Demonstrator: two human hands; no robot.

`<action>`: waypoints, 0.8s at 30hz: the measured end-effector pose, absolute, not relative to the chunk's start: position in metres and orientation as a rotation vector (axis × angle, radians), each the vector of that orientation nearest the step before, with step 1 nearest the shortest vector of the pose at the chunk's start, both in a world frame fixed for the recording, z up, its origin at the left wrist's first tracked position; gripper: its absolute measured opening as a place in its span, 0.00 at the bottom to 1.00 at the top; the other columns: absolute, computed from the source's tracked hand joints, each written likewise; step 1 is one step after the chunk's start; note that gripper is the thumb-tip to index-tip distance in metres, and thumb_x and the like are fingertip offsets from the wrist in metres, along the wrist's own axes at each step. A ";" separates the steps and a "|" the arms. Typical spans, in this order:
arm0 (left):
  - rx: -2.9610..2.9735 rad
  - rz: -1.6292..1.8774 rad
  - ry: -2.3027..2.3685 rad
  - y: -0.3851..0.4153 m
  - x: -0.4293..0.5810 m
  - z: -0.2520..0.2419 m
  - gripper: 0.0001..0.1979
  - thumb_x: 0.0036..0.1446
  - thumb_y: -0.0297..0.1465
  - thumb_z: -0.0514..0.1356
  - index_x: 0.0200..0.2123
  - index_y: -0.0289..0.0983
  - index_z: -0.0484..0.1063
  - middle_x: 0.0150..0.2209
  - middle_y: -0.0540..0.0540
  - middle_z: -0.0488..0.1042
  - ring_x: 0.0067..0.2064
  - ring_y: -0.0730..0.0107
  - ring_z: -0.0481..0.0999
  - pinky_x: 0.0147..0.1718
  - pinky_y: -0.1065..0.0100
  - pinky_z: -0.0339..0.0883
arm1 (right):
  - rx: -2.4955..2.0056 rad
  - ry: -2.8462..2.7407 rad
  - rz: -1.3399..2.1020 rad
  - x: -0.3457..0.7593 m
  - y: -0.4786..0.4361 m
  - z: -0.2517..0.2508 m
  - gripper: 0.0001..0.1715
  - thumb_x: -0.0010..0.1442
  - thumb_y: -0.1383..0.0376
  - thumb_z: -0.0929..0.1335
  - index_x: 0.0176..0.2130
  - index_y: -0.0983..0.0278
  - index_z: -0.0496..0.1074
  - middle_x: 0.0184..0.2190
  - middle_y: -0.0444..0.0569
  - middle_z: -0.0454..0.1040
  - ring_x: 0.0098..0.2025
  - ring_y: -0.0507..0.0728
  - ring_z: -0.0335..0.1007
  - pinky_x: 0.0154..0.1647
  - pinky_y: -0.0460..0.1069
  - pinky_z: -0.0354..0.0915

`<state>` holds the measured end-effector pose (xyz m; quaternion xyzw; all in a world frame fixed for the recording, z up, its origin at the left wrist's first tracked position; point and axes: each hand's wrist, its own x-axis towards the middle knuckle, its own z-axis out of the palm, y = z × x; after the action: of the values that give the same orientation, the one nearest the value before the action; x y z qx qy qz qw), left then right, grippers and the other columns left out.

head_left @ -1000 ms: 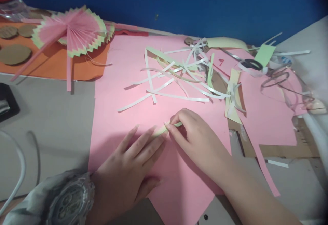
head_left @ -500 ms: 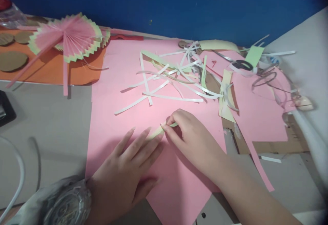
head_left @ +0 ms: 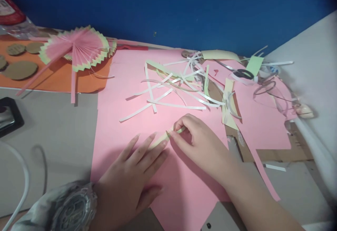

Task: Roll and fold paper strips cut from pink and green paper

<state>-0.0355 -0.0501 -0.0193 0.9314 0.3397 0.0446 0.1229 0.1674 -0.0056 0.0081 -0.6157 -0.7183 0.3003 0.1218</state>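
Note:
My left hand (head_left: 133, 173) lies flat on a large pink paper sheet (head_left: 126, 80), fingers stretched out, with its fingertips pressing down one end of a thin pale green paper strip (head_left: 161, 139). My right hand (head_left: 198, 143) is curled beside it, thumb and forefinger pinched on the other end of the same strip. The strip runs between the two hands, partly hidden under the fingers. A heap of white and green paper strips (head_left: 179, 87) lies just beyond the hands.
A folded pink-and-green paper fan (head_left: 76, 46) rests on orange paper (head_left: 55, 73) at the back left, near brown card discs (head_left: 19, 69). Scissors (head_left: 243, 73) and scraps lie at the back right. A white cable (head_left: 19, 185) and a black object (head_left: 7, 115) are at left.
Both hands stay in place on the strip; the right fingers shifted slightly along it. The view tilted a little, so everything sits lower in the frame.

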 end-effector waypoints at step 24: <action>2.903 0.118 1.051 -0.074 -0.039 -0.013 0.32 0.56 0.53 0.49 0.54 0.36 0.69 0.59 0.46 0.66 0.61 0.60 0.53 0.61 0.58 0.36 | -1.832 -2.067 1.011 0.169 -0.009 0.014 0.04 0.61 0.62 0.64 0.34 0.58 0.64 0.37 0.42 0.69 0.41 0.55 0.63 0.39 0.51 0.60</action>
<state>-0.0385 -0.0742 -0.0132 0.9393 0.3401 0.0383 0.0261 0.1686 -0.0092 0.0143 -0.6197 -0.6992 0.3421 0.0999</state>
